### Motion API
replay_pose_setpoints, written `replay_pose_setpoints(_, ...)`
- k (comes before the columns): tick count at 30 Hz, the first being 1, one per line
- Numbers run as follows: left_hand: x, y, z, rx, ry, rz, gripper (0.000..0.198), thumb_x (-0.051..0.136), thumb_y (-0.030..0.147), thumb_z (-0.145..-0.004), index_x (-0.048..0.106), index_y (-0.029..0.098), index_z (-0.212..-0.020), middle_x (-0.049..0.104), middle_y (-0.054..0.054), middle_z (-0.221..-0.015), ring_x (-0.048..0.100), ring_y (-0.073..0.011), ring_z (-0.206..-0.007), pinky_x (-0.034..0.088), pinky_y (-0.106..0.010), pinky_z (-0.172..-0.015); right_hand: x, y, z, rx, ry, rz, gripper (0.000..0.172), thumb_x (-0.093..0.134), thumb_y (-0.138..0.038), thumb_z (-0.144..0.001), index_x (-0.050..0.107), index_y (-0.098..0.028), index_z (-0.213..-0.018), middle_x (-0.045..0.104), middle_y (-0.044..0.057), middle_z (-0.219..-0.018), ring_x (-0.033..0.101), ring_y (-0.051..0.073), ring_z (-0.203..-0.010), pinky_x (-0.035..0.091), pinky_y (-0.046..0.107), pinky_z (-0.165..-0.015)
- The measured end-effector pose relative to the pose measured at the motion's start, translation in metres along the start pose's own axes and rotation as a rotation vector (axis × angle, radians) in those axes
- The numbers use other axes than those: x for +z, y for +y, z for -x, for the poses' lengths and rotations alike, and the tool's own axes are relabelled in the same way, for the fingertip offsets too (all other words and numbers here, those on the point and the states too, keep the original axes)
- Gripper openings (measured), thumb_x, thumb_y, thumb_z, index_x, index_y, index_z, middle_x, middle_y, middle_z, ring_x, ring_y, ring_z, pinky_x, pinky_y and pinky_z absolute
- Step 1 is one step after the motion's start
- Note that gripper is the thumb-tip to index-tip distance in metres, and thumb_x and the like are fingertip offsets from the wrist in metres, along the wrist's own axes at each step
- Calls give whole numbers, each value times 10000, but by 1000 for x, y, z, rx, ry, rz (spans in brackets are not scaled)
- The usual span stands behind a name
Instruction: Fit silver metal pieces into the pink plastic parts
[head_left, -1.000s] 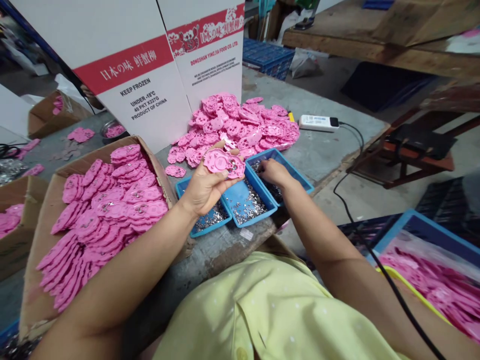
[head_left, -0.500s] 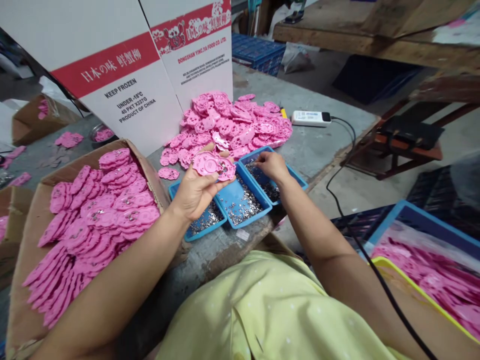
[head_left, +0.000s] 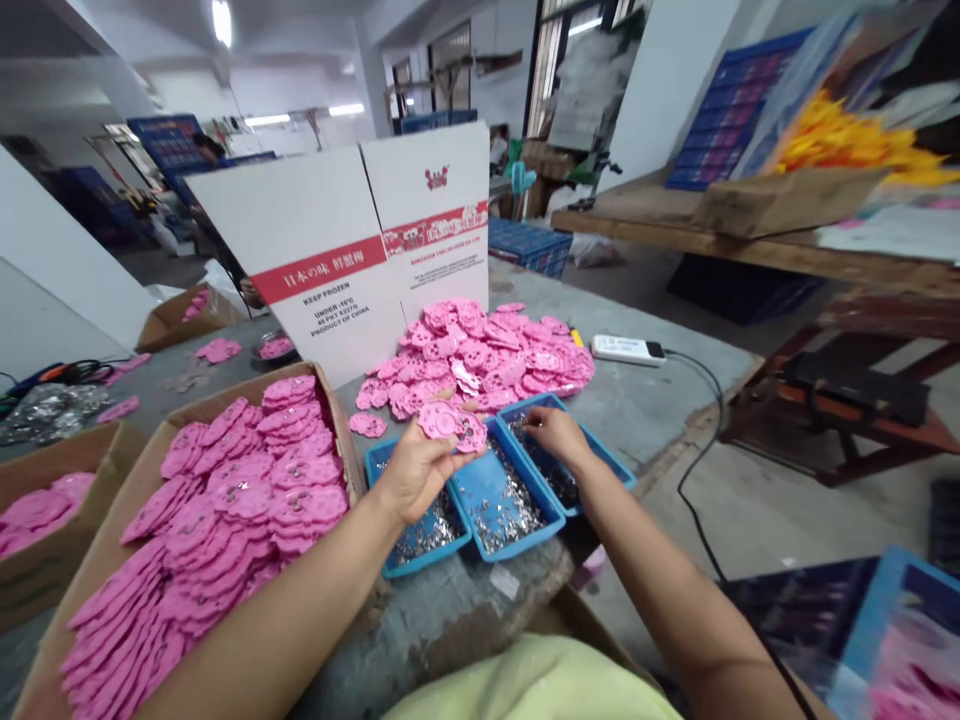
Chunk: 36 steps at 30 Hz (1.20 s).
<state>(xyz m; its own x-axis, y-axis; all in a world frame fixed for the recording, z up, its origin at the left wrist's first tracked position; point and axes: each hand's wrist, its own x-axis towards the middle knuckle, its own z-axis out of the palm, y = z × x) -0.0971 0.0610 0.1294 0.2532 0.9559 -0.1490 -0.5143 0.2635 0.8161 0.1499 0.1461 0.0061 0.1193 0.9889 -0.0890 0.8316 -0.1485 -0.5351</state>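
A pink plastic part (head_left: 452, 425) with moulded details is held between the thumb and fingers of my left hand (head_left: 424, 465), above the blue trays. My right hand (head_left: 559, 437) reaches into the right-hand blue tray (head_left: 611, 468), its fingertips pinched together low over small dark metal bits; whatever they grip is too small to make out. The middle blue tray (head_left: 480, 495) and the left blue tray (head_left: 429, 567) hold small shiny metal pieces. Just behind the trays lies a heap of similar pink parts (head_left: 495, 350).
On the left, a cardboard box (head_left: 341, 430) holds stacked pink parts. A white printed carton panel (head_left: 315, 220) stands behind the heap. A white power strip (head_left: 628, 349) with a black cable (head_left: 694, 500) lies at right. A wooden stool (head_left: 847, 400) stands beyond the table edge.
The camera view has tilted up, so more of the room shows and the table sits lower in the picture. Both hands stay in nearly the same places over the trays.
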Motion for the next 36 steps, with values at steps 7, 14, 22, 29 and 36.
replay_pose_setpoints(7,0,3,-1,5,38,-24,821,775,28,-728,571,272,-1485,799,-77,-1197,759,-228,-1021,586,-578,-1105,2,-7,-2,0,38,-29,136,665,-174,-928,797,-191,-955,817,83,-1009,730,229,-946,399,275,-725)
replay_pose_setpoints(14,1,6,1,4,69,-43,859,769,2,-725,560,285,-1509,799,-74,-1197,762,-202,-981,590,-561,-1116,3,-10,-3,23,46,-107,100,675,-186,-931,772,-199,-950,812,63,-1002,724,221,-966,374,272,-728)
replay_pose_setpoints(22,-3,5,0,4,77,-53,890,801,21,-738,538,308,-1538,802,-70,-1202,775,-233,-1022,590,-554,-1123,0,-13,-4,-27,89,-183,86,700,-151,-891,743,-210,-845,810,42,-993,728,210,-957,407,262,-750)
replay_pose_setpoints(29,-6,3,-2,-2,62,-35,861,791,17,-759,545,304,-1533,811,-55,-1125,773,-215,-979,607,-534,-1103,3,-5,-8,23,100,-212,92,680,-182,-921,721,-206,-842,802,40,-947,726,199,-926,416,257,-748)
replay_pose_setpoints(36,-6,4,-3,-1,109,-36,835,784,22,-764,566,296,-1522,815,-61,-1133,773,-232,-1016,614,-525,-1095,1,-11,-11,31,130,-253,135,703,-172,-894,671,-202,-766,782,33,-872,705,196,-857,399,259,-726)
